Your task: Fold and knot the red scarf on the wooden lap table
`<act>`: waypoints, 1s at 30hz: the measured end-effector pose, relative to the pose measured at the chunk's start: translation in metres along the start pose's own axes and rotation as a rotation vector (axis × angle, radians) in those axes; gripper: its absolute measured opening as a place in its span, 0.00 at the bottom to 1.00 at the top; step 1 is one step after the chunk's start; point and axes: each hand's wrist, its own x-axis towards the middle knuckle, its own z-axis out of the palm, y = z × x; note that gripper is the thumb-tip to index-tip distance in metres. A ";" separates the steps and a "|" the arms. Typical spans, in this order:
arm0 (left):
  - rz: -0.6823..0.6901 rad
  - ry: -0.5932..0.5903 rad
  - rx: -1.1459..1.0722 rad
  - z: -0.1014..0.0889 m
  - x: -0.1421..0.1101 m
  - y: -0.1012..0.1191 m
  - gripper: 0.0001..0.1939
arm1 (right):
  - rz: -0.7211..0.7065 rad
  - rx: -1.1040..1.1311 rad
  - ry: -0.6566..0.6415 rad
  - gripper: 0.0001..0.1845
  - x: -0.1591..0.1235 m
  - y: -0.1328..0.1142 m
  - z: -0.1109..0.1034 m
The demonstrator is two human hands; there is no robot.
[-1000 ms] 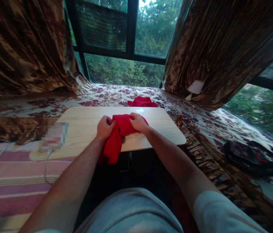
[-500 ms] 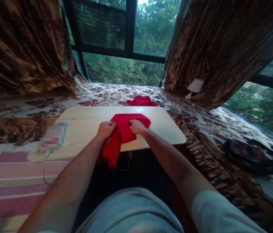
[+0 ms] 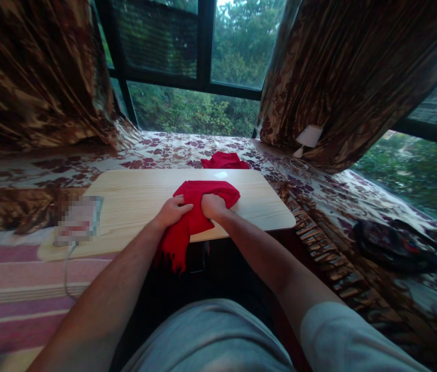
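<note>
A red scarf [image 3: 198,219] with a fringed end lies folded over the near edge of the table [image 3: 133,199]; its fringe hangs down on the left. My left hand [image 3: 172,210] rests on the scarf's left part, thumb and fingers apart. On the scarf's middle, my right hand [image 3: 213,206] is closed, with its fingertips hidden in the cloth. A layer of the scarf spreads beyond both hands on the tabletop.
Another red cloth [image 3: 225,160] lies behind the table on the floral cover. A blurred-out device [image 3: 78,221] with a cable sits at the table's left end. A small lamp [image 3: 310,136] stands back right, and a dark bag [image 3: 394,245] lies at right.
The top layer of the scarf has come down toward me and lies flatter over the table edge. My left hand has gone from pinching the cloth to resting on it with fingers apart.
</note>
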 end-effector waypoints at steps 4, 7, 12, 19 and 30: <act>-0.226 0.176 -0.474 -0.006 0.002 -0.004 0.12 | -0.060 0.165 0.104 0.24 0.009 0.013 0.003; -0.238 0.324 -0.778 -0.013 0.005 -0.003 0.13 | -0.022 0.306 0.263 0.25 0.015 0.032 0.000; -0.226 0.437 -0.951 -0.027 0.006 0.004 0.10 | 0.120 0.674 0.424 0.22 0.022 0.073 -0.015; -0.224 0.569 -1.118 -0.038 0.002 0.012 0.11 | 0.195 0.945 0.611 0.20 0.025 0.130 -0.041; -0.236 0.616 -1.357 -0.042 0.004 0.015 0.13 | 0.127 0.216 0.359 0.28 0.019 0.209 -0.075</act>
